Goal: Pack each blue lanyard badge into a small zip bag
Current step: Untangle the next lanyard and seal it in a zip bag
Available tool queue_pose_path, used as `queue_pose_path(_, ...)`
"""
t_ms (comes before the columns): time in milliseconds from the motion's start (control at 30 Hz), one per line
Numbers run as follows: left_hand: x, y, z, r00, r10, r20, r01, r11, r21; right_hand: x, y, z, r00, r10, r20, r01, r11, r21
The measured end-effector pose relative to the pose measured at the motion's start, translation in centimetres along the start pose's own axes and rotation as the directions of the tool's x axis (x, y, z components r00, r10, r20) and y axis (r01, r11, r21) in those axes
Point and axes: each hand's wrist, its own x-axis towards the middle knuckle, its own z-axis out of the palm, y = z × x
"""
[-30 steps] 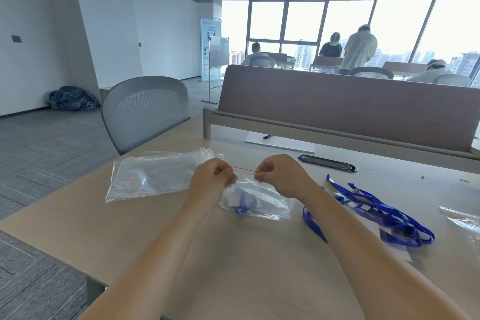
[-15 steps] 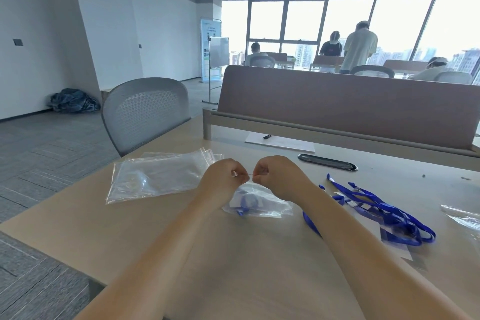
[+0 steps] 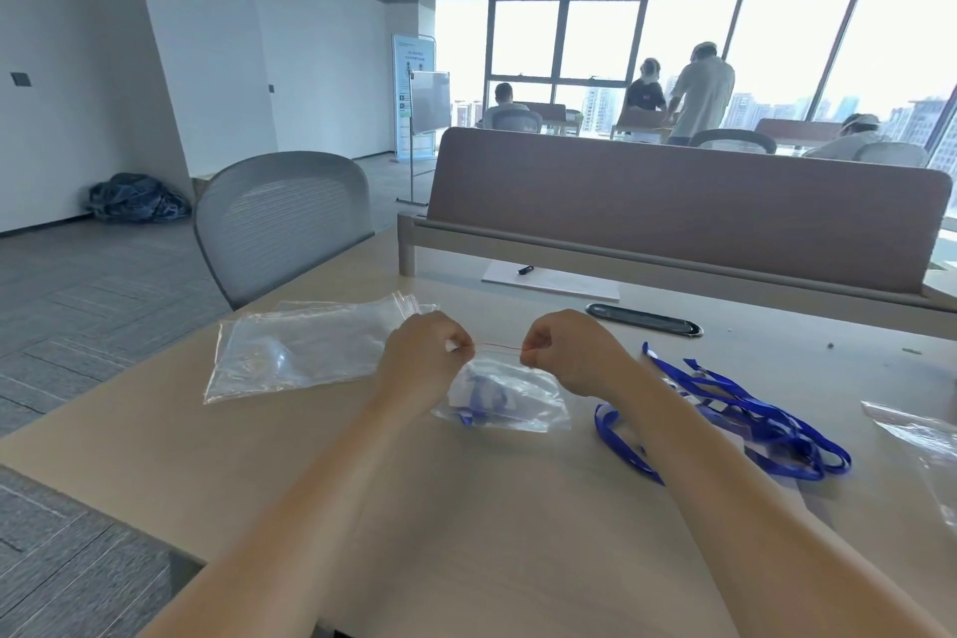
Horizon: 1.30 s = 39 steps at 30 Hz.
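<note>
Bright daylight floods in through the far windows [image 3: 689, 47], which are blown out to near white with hazy glare. The worktop [image 3: 466, 508] is evenly lit, with only soft, faint shadows. Wide-angle distortion bends the ceiling and edges. Foreground forearms look slightly soft.

Small clear zip bag [image 3: 510, 399] holding a blue lanyard, red seal line taut, loose blue lanyards [image 3: 735, 417] heaped rightward — empty bags [image 3: 300, 352] stacked left
</note>
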Motion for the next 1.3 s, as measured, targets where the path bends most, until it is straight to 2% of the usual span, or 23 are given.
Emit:
queue_pose_path(100, 0.2, 0.7, -0.7, 0.995, 0.081, -0.057, -0.072, 0.988, 0.139, 0.1, -0.2, 0.0, 1.000, -0.002, -0.015, 0.001, 0.999, -0.039)
queue_pose_path(200, 0.3, 1.7, -0.5, 0.992, 0.122, -0.025, -0.120, 0.990, 0.075, 0.1, -0.7, 0.2, 0.999, -0.019, -0.027, 0.018, 0.999, -0.037)
queue_pose_path(367, 0.3, 2.5, 0.8, 0.993, 0.085, 0.079, -0.085, 0.996, -0.009, 0.0, -1.0, 0.5, 0.998, -0.035, -0.050, 0.035, 0.999, 0.016)
queue_pose_path(633, 0.5, 0.5, 0.9, 0.997, 0.007, 0.071, 0.004, 0.987, -0.159, -0.9, 1.9, -0.1, 0.999, 0.015, -0.046, -0.004, 0.976, 0.218)
queue_pose_path(733, 0.8, 0.3, 1.0, 0.998, 0.022, 0.063, -0.013, 0.990, -0.142, -1.2, 2.4, 0.1, 0.995, 0.075, -0.067, -0.051, 0.949, 0.311)
queue_pose_path(900, 0.8, 1.3, 1.3, 0.985, 0.159, 0.061, -0.161, 0.987, 0.024, -0.9, 2.2, 0.9, 0.992, 0.099, -0.076, -0.073, 0.955, 0.289)
queue_pose_path(967, 0.7, 2.4, 1.4, 0.979, 0.185, 0.082, -0.186, 0.983, 0.000, -0.9, 2.0, 0.7, 0.991, 0.095, -0.090, -0.065, 0.955, 0.288)
queue_pose_path(1100, 0.4, 3.5, 1.8, 0.988, 0.131, 0.083, -0.123, 0.987, -0.100, -1.3, 1.6, 0.5, 0.992, 0.067, -0.105, -0.036, 0.960, 0.278)
queue_pose_path(1300, 0.3, 2.8, 2.3, 0.990, 0.121, 0.077, -0.111, 0.987, -0.115, -2.3, 2.7, 0.7, 0.980, 0.162, -0.115, -0.095, 0.892, 0.443)
